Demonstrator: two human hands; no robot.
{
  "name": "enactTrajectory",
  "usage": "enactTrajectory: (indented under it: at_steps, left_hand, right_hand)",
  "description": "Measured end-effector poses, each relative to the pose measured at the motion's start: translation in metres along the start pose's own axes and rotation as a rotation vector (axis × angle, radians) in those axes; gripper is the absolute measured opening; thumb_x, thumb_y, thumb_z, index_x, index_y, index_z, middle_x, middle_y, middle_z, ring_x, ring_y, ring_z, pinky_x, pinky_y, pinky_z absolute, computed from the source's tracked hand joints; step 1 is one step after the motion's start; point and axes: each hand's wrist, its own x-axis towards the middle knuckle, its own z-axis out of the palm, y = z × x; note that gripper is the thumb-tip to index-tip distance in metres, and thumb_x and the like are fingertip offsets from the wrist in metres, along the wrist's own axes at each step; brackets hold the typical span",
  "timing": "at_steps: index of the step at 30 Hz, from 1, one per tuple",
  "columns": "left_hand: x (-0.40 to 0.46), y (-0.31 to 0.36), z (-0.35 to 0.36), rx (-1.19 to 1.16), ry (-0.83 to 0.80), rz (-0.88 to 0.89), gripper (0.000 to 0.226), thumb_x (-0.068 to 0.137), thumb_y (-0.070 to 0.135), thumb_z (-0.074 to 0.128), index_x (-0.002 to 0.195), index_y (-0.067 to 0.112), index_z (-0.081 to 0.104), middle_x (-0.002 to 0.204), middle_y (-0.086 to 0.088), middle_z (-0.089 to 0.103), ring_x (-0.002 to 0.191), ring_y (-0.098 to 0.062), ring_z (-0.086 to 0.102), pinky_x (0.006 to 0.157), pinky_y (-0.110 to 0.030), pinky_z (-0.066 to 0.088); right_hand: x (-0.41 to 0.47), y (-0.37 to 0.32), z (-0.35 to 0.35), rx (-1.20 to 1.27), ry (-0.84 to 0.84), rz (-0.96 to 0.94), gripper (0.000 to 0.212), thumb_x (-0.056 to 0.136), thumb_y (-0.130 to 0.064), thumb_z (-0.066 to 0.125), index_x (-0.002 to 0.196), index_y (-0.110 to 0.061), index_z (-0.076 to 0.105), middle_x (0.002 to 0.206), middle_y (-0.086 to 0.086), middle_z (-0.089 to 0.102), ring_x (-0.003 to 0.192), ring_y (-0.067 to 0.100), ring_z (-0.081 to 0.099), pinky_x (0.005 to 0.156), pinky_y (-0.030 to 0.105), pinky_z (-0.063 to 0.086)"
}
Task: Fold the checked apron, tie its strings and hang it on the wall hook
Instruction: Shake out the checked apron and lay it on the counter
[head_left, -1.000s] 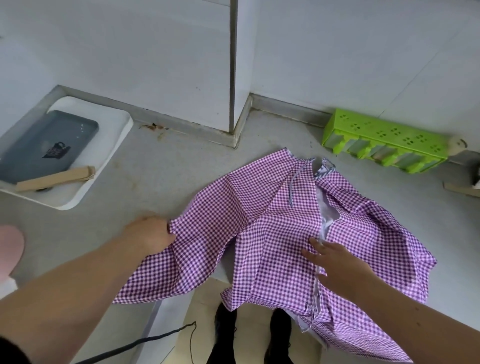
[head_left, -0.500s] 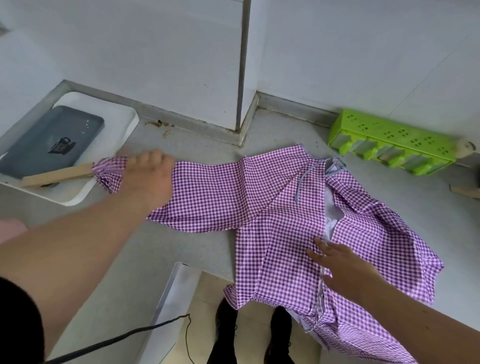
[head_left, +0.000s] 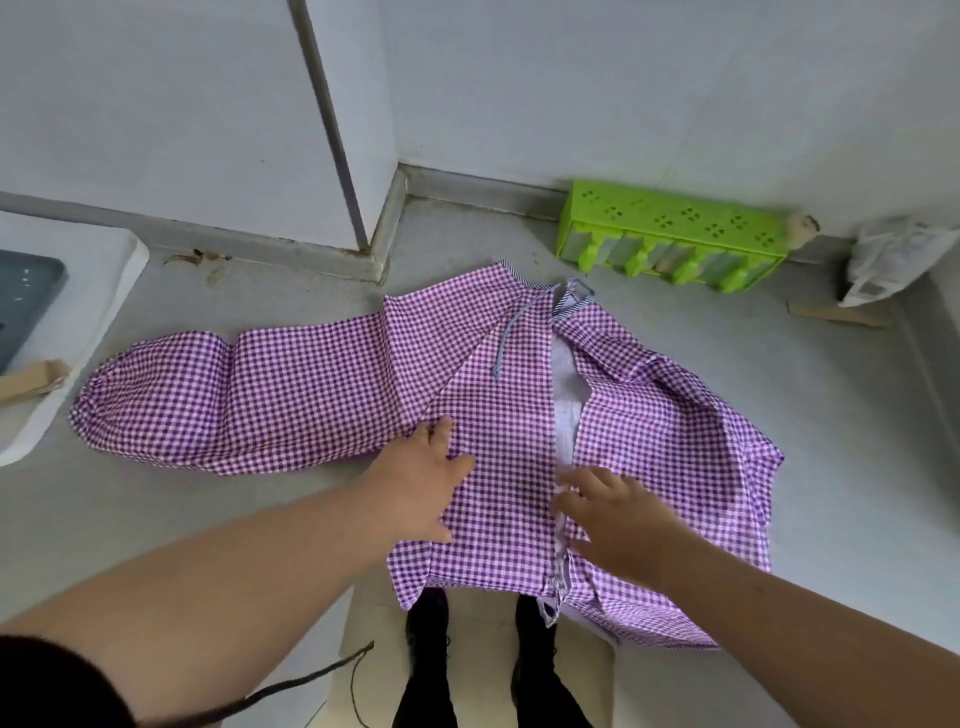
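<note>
left hand (head_left: 421, 483) moved to apron (head_left: 498, 415) middle | sleeve stretched left | right hand (head_left: 618, 519): both grips released, flat

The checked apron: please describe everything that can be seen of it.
The checked apron is thin purple-and-white gingham cloth with a white lining showing at its middle opening. It lies unfolded and creased on the grey counter, one sleeve-like part stretched out to the left, its near edge hanging over the counter's edge. A striped string lies on top. The left hand and right hand rest flat on it.
</note>
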Motion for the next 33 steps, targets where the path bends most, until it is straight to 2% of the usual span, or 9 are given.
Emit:
enactTrajectory:
  at_steps: [5,9,13,16,19,23,26,29,33]
  left_hand:
    - [-0.002,-0.011,0.004,0.062,-0.071,0.023,0.111,0.079,0.065,0.08,0.16,0.03,0.013,0.171,-0.019,-0.025,0.159,-0.049,-0.002,0.123,-0.061,0.03]
    - [-0.005,-0.02,-0.009,0.172,-0.089,0.18,0.09,0.08,0.042,0.085,0.152,0.027,0.032,0.174,-0.014,-0.015,0.158,-0.041,0.014,0.121,-0.058,0.034]
    - [-0.004,-0.003,-0.027,0.057,0.034,0.221,0.066,0.097,0.054,0.058,0.154,0.026,0.041,0.177,-0.004,0.003,0.155,-0.028,0.025,0.122,-0.051,0.034]
    - [0.01,0.021,-0.041,-0.042,0.041,0.203,0.071,0.102,0.058,0.046,0.163,0.033,0.02,0.172,-0.005,0.021,0.15,-0.029,0.035,0.12,-0.051,0.037]
    - [0.027,0.046,-0.056,-0.085,0.01,0.138,0.077,0.101,0.065,0.042,0.163,0.042,0.004,0.156,-0.011,0.039,0.133,-0.033,0.051,0.107,-0.053,0.05]
    - [0.043,0.073,-0.078,-0.122,-0.044,0.041,0.084,0.099,0.073,0.038,0.163,0.048,-0.011,0.162,-0.018,0.033,0.134,-0.038,0.053,0.102,-0.051,0.053]
    - [0.053,0.087,-0.089,-0.091,-0.087,-0.01,0.086,0.097,0.078,0.036,0.164,0.046,-0.008,0.165,-0.017,0.029,0.137,-0.038,0.05,0.103,-0.05,0.052]
    - [0.06,0.095,-0.091,-0.043,-0.115,-0.06,0.088,0.097,0.078,0.038,0.166,0.04,0.0,0.168,-0.016,0.026,0.141,-0.038,0.047,0.103,-0.05,0.05]
    - [0.069,0.097,-0.094,-0.056,-0.126,-0.057,0.085,0.097,0.073,0.045,0.165,0.035,0.011,0.159,-0.013,0.038,0.135,-0.035,0.053,0.102,-0.049,0.052]
  right_hand:
    - [-0.003,0.005,0.006,-0.008,0.038,-0.01,0.025,0.1,-0.044,0.057,0.125,-0.042,0.059,0.157,-0.003,0.036,0.139,0.025,0.042,0.105,0.05,0.047]
    - [0.002,0.005,0.005,0.04,0.133,-0.037,0.024,0.102,-0.041,0.054,0.122,-0.033,0.063,0.147,-0.003,0.046,0.128,0.025,0.051,0.095,0.048,0.053]
    - [0.008,-0.003,0.005,0.139,0.176,-0.115,0.025,0.102,-0.039,0.052,0.12,-0.026,0.063,0.139,-0.002,0.052,0.124,0.022,0.055,0.092,0.044,0.058]
    - [0.006,0.006,0.004,0.29,0.185,-0.114,0.023,0.103,-0.039,0.049,0.121,-0.031,0.061,0.14,-0.01,0.051,0.125,0.016,0.055,0.096,0.041,0.056]
    - [0.0,0.05,-0.004,0.447,0.329,0.127,0.02,0.1,-0.026,0.053,0.116,-0.034,0.063,0.129,-0.013,0.056,0.116,0.016,0.059,0.099,0.039,0.051]
    - [-0.036,0.119,-0.005,0.582,0.641,0.705,0.043,0.087,-0.004,0.057,0.121,-0.03,0.065,0.134,0.001,0.056,0.122,0.028,0.056,0.104,0.042,0.047]
    - [-0.066,0.148,0.002,0.757,0.512,1.057,0.065,0.086,-0.005,0.059,0.146,-0.027,0.048,0.151,0.008,0.038,0.124,0.033,0.055,0.099,0.043,0.05]
    - [-0.077,0.162,0.023,0.881,0.293,1.138,0.063,0.092,-0.016,0.058,0.152,-0.024,0.042,0.152,0.016,0.04,0.12,0.039,0.06,0.094,0.046,0.057]
    - [-0.075,0.172,0.031,0.889,0.182,1.102,0.024,0.097,-0.021,0.049,0.113,-0.01,0.064,0.093,0.006,0.067,0.078,0.023,0.065,0.061,0.029,0.054]
